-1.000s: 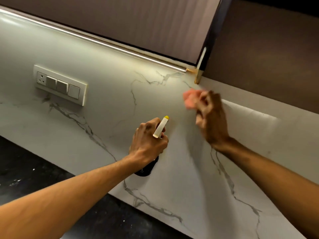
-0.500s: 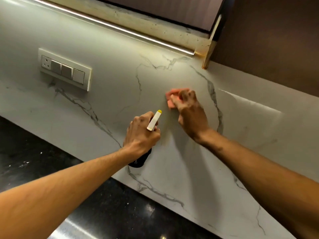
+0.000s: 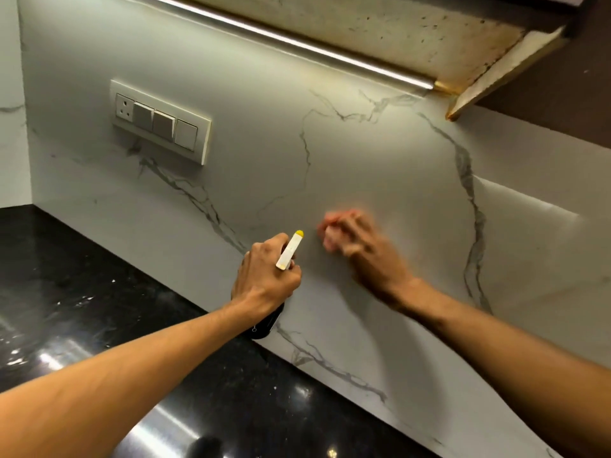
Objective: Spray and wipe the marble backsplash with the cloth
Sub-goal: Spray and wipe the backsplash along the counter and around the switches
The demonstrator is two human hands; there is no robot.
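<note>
The white marble backsplash (image 3: 380, 166) with grey veins fills the wall ahead. My left hand (image 3: 264, 279) grips a dark spray bottle (image 3: 266, 325) whose white nozzle with a yellow tip (image 3: 291, 249) points up at the wall. Just right of it, my right hand (image 3: 367, 252) holds a bunched pink cloth (image 3: 330, 231) against the marble; hand and cloth are motion-blurred. Most of the bottle is hidden behind my left hand.
A switch and socket plate (image 3: 162, 123) sits on the wall at upper left. A lit LED strip (image 3: 297, 44) runs under the stained cabinet underside (image 3: 413, 31). The black glossy countertop (image 3: 82, 292) lies below, with a side wall (image 3: 10, 127) at far left.
My right hand has swept the cloth down and left across the marble, from near the cabinet corner to beside the nozzle. The left hand kept holding the bottle. The view shifted right and up.
</note>
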